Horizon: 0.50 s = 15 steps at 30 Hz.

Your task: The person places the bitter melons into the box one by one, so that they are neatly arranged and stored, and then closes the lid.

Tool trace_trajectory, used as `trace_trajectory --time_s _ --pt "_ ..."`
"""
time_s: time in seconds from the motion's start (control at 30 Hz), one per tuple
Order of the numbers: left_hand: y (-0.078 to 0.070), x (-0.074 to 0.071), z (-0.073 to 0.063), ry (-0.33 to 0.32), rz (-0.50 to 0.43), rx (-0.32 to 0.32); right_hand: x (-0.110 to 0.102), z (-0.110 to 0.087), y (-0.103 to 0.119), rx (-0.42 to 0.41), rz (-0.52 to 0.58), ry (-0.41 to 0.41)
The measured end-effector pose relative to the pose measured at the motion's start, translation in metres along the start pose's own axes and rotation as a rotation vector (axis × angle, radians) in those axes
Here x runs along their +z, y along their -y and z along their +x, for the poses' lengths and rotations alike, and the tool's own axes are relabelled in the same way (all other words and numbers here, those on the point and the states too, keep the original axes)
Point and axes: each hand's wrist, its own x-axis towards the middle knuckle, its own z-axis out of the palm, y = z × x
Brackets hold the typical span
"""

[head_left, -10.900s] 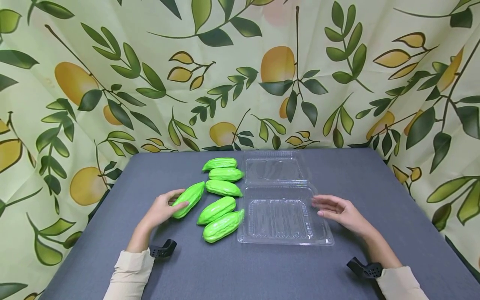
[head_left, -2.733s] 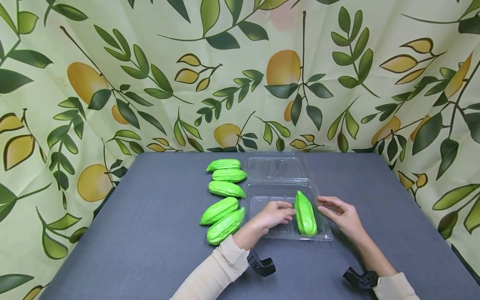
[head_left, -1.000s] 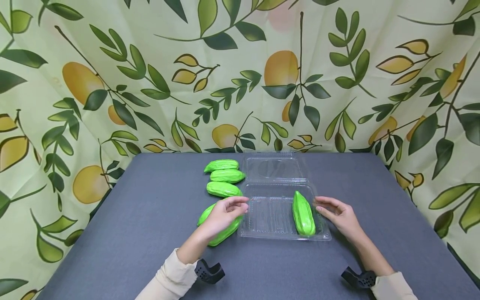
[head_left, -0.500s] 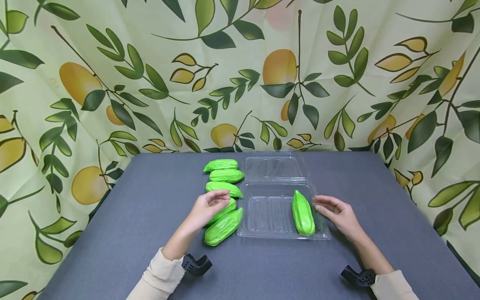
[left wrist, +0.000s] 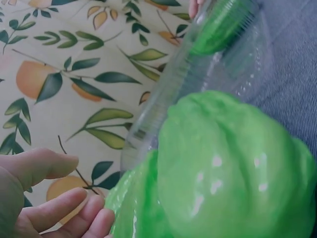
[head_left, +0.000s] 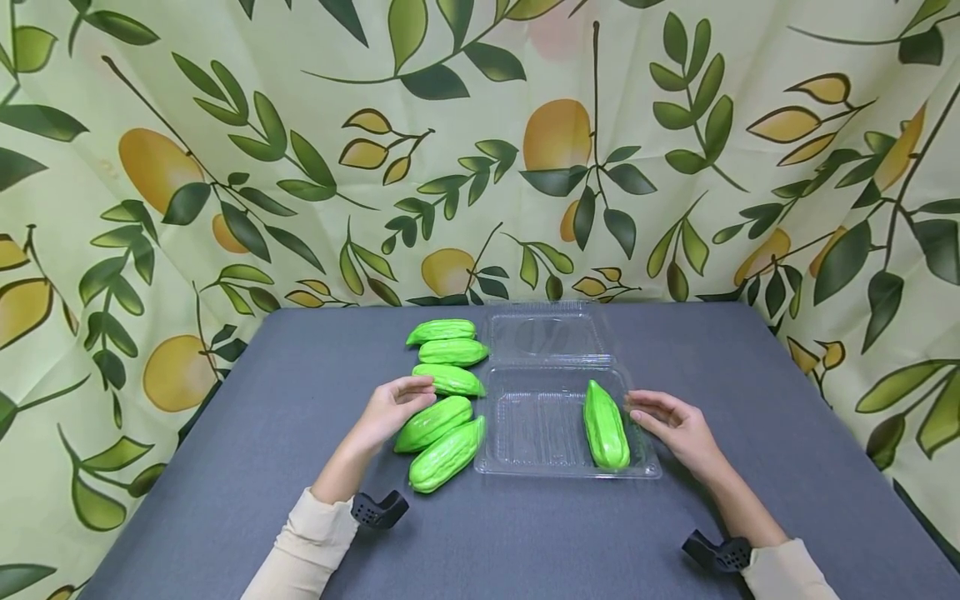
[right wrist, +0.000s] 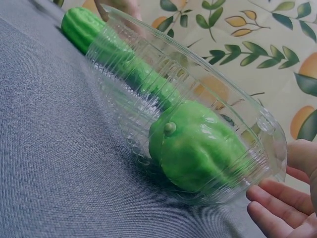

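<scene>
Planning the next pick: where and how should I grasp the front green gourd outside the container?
Take the front gourd across its broad middle, probably from above and the near side: it lies flat, tip tapering toward the container, with another gourd close along its far side.

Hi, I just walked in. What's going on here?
A person is working with what look like bitter melons and a clear plastic container, open on the gray table with its lid folded back. One bitter melon lies inside, along the right side; five loose bitter melons lie to the container's left. The right hand holds the container's right edge. The left hand holds nothing, close beside the loose ones.
</scene>
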Motion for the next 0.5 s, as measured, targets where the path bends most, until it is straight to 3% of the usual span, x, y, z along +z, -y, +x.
trace_trajectory --time_s 0.17,0.5 --pt "0.007 -0.003 0.002 0.026 0.057 -0.031 0.0 0.0 0.0 -0.008 0.007 0.002" --pt "0.019 -0.007 0.004 0.139 0.12 -0.112 0.0 0.0 0.0 -0.019 0.012 0.01"
